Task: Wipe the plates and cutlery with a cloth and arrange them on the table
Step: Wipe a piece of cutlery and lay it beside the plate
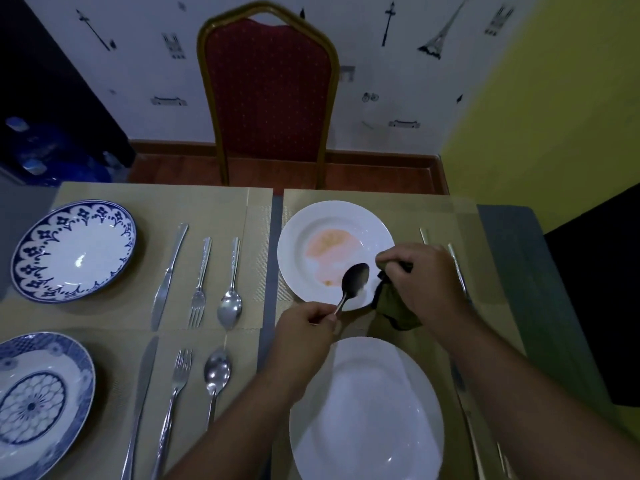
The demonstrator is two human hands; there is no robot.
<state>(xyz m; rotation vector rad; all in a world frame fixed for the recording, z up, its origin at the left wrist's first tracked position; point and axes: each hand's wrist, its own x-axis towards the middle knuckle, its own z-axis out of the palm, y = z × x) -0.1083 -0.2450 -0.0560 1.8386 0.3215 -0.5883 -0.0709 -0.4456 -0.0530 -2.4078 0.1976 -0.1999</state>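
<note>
Holding a spoon [354, 282] by the end of its handle, left hand [304, 323] grip closed in a pinch round it, fingers curled. Spoon bowl points up and away, above the near rim of the stained plate [332, 211], which has an orange-pink smear in its well. Right hand [422, 277] grip closed on a dark green cloth [394, 311], bunched in the fingers; cloth hangs just right of the spoon bowl at the plate's near-right edge. Cloth touching spoon or not: cannot tell. Clean white plate [374, 410] sits nearer the camera, just below both hands, left forearm crossing its left edge. Two cutlery handles [456, 263] show right of the stained plate, partly hidden by the right hand. Left half of the bench [271, 265]: far blue plate [74, 251] with far knife [169, 275], far fork [201, 282], far spoon [231, 289] in a row to its right; near blue plate [38, 403] with near knife [138, 407], near fork [173, 407], near spoon [216, 379] likewise. All lie flat, apart from each other, on tan placemats [214, 202]. Red chair [270, 91] with gold frame stands at the far side of the bench.
</note>
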